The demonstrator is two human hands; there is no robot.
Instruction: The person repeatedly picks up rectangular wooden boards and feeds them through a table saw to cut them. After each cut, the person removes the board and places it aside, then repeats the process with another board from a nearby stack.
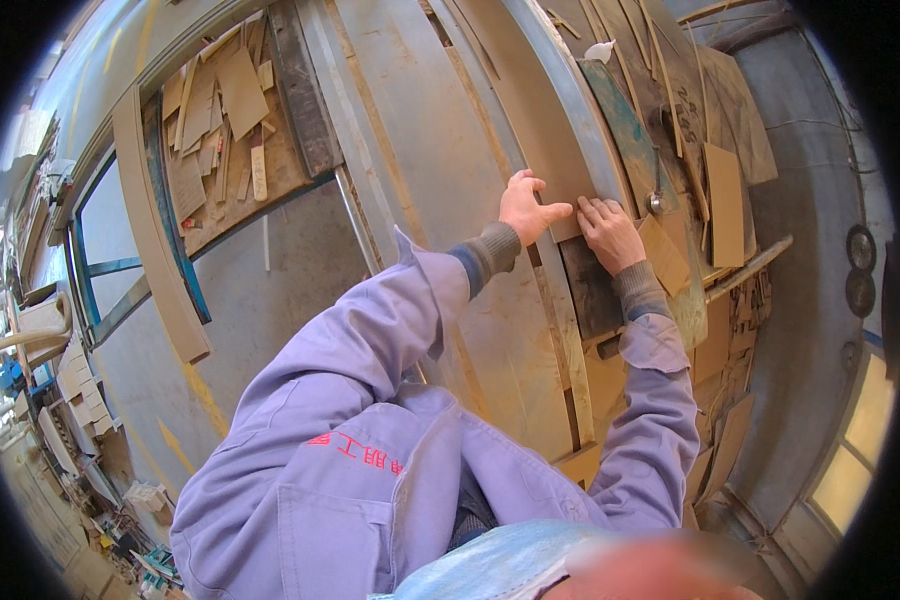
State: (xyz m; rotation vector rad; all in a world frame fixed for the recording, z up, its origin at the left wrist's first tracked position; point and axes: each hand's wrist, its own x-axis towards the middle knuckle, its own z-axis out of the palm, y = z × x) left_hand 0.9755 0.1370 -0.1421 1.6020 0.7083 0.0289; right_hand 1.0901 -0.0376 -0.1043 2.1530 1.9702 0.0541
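A long brown board (529, 120) lies lengthwise on the grey machine table (402, 120), alongside a pale metal rail (594, 130). My left hand (527, 213) is at the board's left edge near its lower end, thumb and fingers spread apart; whether it touches the board is unclear. Just right of it, my right hand (609, 233) has its bent fingers pressed on the lower end of the board, by the rail. Below that end is a dark plate (590, 295). A metal knob (655, 202) sits right of my right hand.
At upper left, wood offcuts (240, 90) lie on a worn board, beside a long loose plank (150, 220) and a blue frame (100, 268). More scraps and panels (722, 200) lie at the right, near a metal bar (745, 268). Cluttered shelves line the far left.
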